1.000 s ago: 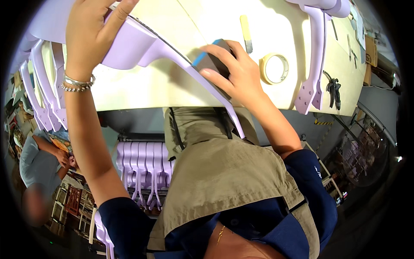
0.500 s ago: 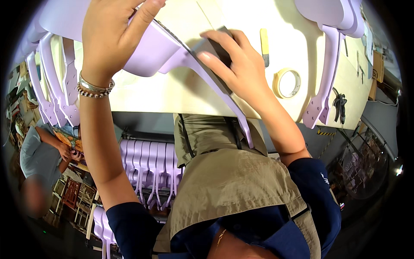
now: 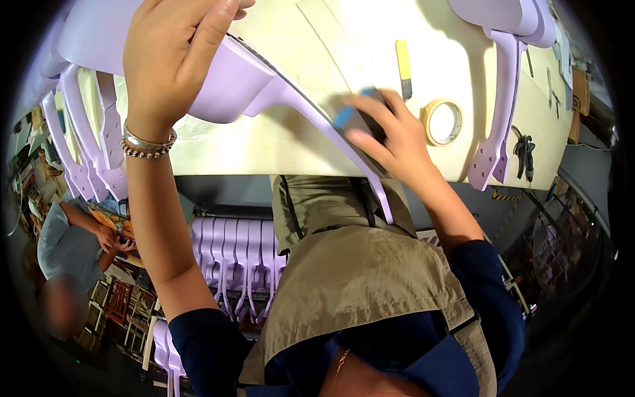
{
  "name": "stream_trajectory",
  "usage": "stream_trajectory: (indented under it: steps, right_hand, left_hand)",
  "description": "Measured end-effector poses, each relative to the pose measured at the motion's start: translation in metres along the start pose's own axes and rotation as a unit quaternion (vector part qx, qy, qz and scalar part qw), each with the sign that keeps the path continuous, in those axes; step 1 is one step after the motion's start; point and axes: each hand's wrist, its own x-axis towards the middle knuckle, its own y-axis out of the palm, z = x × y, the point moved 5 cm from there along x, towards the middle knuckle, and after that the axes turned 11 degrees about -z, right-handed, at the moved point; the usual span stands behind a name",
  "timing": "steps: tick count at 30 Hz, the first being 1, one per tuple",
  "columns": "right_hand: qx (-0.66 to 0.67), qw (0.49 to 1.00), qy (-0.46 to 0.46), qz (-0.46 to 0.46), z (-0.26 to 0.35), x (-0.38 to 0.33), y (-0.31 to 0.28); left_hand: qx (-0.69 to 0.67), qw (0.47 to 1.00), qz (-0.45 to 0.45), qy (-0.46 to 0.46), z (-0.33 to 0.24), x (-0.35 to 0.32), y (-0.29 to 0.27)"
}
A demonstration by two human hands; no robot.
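Observation:
A lavender curved part (image 3: 233,91) with a long thin leg lies slantwise across the table's front edge, its narrow end reaching toward my lap. My left hand (image 3: 169,69) is closed at its upper end; the fingertips are partly hidden at the picture's top. In my right hand (image 3: 403,135) is a dark grey sanding block (image 3: 362,124) with blue ends. The block rests along the edge of the thin leg, slightly blurred by motion.
On the pale table (image 3: 278,149) lie a roll of masking tape (image 3: 428,126), a yellow-handled tool (image 3: 403,66) and black pliers (image 3: 524,155). More lavender parts (image 3: 503,99) stand right and left. Others (image 3: 231,255) hang below the table. A person (image 3: 66,245) is at the far left.
My right hand has slid the sanding block down along the leg's edge, toward me and to the right. The left hand stays on the lavender part.

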Motion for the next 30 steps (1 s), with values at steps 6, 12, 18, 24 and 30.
stream_trajectory:
  steps: [6, 12, 18, 24, 30]
  right_hand:
    - [0.012, 0.999, 0.021, -0.023, -0.009, -0.008, 0.003]
    - [0.003, 0.996, -0.037, -0.084, 0.019, 0.054, 0.027]
    - [0.001, 1.0, 0.025, -0.004, 0.025, 0.066, 0.023]
    - [0.004, 0.996, 0.046, 0.073, -0.032, -0.051, -0.01]
    - [0.004, 1.0, 0.0, -0.011, -0.017, -0.014, 0.006]
  left_hand:
    - [0.003, 1.0, -0.015, 0.003, 0.001, 0.002, 0.001]
    - [-0.054, 0.995, -0.087, -0.004, 0.017, -0.007, 0.012]
    - [0.028, 0.998, -0.052, -0.035, 0.006, -0.005, -0.001]
    - [0.002, 0.999, -0.006, 0.036, 0.006, -0.004, 0.0]
    - [-0.002, 0.999, 0.0, 0.045, 0.007, 0.0, 0.004]
